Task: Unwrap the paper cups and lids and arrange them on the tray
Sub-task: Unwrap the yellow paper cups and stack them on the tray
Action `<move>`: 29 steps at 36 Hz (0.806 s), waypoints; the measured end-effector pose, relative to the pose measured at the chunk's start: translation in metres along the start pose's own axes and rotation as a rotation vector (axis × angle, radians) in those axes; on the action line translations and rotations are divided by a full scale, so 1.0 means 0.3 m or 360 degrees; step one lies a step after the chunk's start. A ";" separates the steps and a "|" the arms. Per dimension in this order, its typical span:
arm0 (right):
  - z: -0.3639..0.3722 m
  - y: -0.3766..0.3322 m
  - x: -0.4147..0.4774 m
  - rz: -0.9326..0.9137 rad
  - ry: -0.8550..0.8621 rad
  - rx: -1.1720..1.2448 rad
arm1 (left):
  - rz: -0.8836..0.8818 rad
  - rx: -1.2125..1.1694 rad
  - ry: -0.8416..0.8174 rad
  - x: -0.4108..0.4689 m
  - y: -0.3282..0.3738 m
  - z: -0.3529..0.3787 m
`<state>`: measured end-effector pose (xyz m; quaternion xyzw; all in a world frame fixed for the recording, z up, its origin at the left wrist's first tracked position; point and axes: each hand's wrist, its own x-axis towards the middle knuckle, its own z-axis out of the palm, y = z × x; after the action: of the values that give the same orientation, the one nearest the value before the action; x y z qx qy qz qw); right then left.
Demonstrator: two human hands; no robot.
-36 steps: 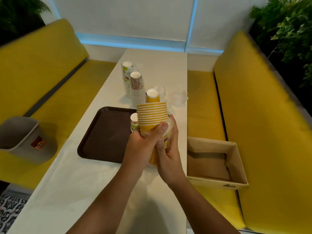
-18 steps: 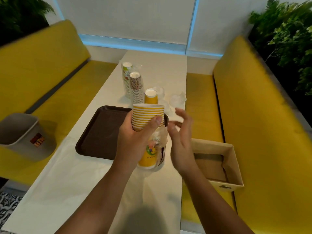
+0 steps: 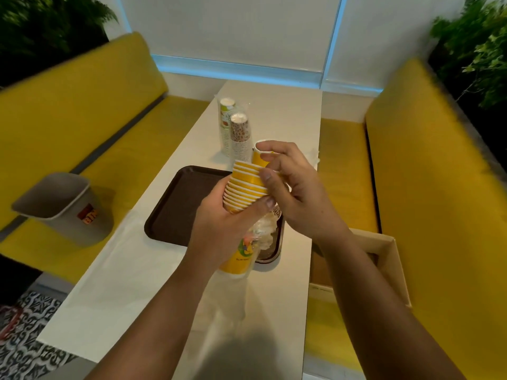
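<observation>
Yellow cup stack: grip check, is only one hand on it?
No, left hand grips the yellow cup stack, right hand pinches its top.

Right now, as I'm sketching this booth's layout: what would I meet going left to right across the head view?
Grey bin → brown tray → cardboard box → right bench back. The held yellow cup stack overlaps the tray, so it is left out.

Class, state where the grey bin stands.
In the head view, the grey bin stands on the left yellow bench, beside the table and left of the brown tray.
</observation>
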<state>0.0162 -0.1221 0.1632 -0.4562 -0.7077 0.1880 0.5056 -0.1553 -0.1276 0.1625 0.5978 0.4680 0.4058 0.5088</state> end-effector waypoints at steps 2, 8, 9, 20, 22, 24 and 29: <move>0.013 -0.002 0.005 -0.0022 0.0074 0.0026 | 0.0004 0.0058 -0.0002 -0.005 -0.004 -0.010; 0.006 0.008 0.038 -0.0052 0.0064 -0.0027 | 0.0036 0.0126 0.0014 -0.012 -0.021 -0.046; -0.003 0.014 0.042 -0.0048 0.0019 -0.0053 | 0.0038 0.0122 0.0014 -0.011 -0.024 -0.050; -0.089 0.116 0.062 0.0339 -0.0231 0.0400 | 0.0010 0.0247 0.0020 0.042 -0.099 -0.111; -0.090 0.118 0.058 0.0480 -0.0202 0.0610 | -0.0013 0.0247 0.0039 0.057 -0.112 -0.126; -0.080 0.132 0.059 0.0604 -0.0168 0.0831 | -0.0061 0.0218 0.0059 0.076 -0.125 -0.152; -0.042 0.174 0.065 0.0863 -0.0250 0.1092 | -0.0135 0.0178 0.0161 0.127 -0.146 -0.212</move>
<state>0.0495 -0.0816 0.1411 -0.4155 -0.4954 0.5719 0.5048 -0.2139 -0.0740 0.1294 0.5837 0.5399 0.3868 0.4670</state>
